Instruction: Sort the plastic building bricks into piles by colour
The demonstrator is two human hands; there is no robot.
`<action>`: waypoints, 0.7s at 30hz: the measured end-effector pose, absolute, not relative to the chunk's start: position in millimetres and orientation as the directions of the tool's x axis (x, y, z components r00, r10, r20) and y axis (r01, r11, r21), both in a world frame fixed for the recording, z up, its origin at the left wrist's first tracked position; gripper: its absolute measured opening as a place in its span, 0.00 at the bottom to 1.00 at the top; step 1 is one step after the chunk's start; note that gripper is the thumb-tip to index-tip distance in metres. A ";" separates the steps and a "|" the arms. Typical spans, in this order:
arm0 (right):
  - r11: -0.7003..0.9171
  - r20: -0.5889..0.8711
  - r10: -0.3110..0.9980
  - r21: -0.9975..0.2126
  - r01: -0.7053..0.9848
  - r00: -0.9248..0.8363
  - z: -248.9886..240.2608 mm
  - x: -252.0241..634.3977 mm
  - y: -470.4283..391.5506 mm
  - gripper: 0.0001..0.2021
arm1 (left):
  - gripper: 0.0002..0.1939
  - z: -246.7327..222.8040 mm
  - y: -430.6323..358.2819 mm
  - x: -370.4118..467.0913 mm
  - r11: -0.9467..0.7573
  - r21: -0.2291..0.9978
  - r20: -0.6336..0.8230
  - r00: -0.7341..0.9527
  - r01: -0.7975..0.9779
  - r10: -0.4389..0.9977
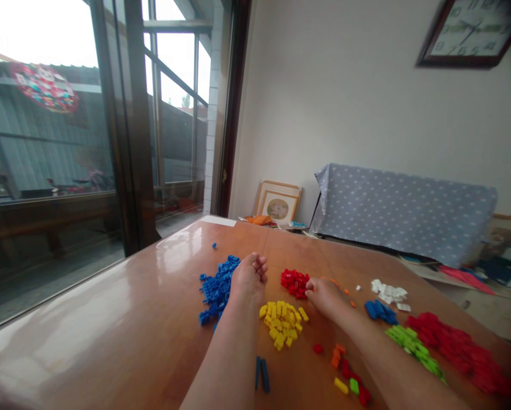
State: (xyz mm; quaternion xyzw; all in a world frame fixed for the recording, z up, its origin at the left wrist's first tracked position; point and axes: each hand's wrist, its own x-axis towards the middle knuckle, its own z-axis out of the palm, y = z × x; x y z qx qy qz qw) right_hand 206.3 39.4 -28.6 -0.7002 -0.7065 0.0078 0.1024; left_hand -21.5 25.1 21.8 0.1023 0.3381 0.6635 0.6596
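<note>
My left hand (250,276) is held over the right edge of a pile of blue toy bricks (216,290), its fingers curled inward. Whatever those fingers may hold is hidden. My right hand (323,295) touches the right side of a small heap of red bricks (294,283), with thumb and fingertips pinched together. What lies in that pinch is too small to make out. Between my forearms sits a pile of yellow bricks (282,322). Thin orange pieces (332,281) lie just behind my right hand.
On the right are white bricks (388,291), blue blocks (380,311), lime green bricks (414,348) and a large red pile (460,350). Two dark blue strips (262,374) and joined mixed-colour bricks (350,373) lie near me. A cloth-covered object (404,213) stands beyond the table (152,319).
</note>
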 end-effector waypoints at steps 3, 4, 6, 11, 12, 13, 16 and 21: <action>0.040 0.124 0.992 -0.161 0.986 -0.020 -28.7 209.1 41.3 0.10 | 0.04 22.6 24.3 -21.5 0.097 0.584 -0.307 -0.109 -0.806 0.945; 0.036 0.122 0.992 -0.161 0.986 -0.016 -28.0 211.3 41.4 0.11 | 0.04 23.0 23.9 -21.4 0.097 0.583 -0.307 -0.108 -0.806 0.946; 0.017 0.118 0.993 -0.158 0.987 0.001 -26.0 216.5 41.0 0.12 | 0.03 23.8 23.2 -21.3 0.098 0.583 -0.306 -0.105 -0.807 0.946; -0.023 0.099 0.994 -0.119 0.993 0.034 -21.7 223.3 35.9 0.11 | 0.02 24.8 21.9 -20.9 0.104 0.584 -0.308 -0.102 -0.805 0.946; -0.026 0.096 0.995 -0.108 0.994 0.036 -21.5 222.5 34.6 0.11 | 0.02 25.0 21.7 -20.8 0.104 0.584 -0.309 -0.102 -0.805 0.946; -0.028 0.094 0.995 -0.098 0.995 0.037 -21.3 221.1 33.4 0.11 | 0.02 25.2 21.4 -20.8 0.103 0.584 -0.309 -0.103 -0.805 0.946; -0.034 0.091 0.995 -0.075 0.997 0.040 -21.0 215.1 30.9 0.10 | 0.02 25.8 20.8 -20.5 0.100 0.586 -0.308 -0.107 -0.804 0.945; -0.051 0.083 0.995 -0.069 0.996 0.057 -18.2 208.4 29.9 0.08 | 0.04 25.7 21.0 -20.6 0.099 0.587 -0.308 -0.108 -0.804 0.945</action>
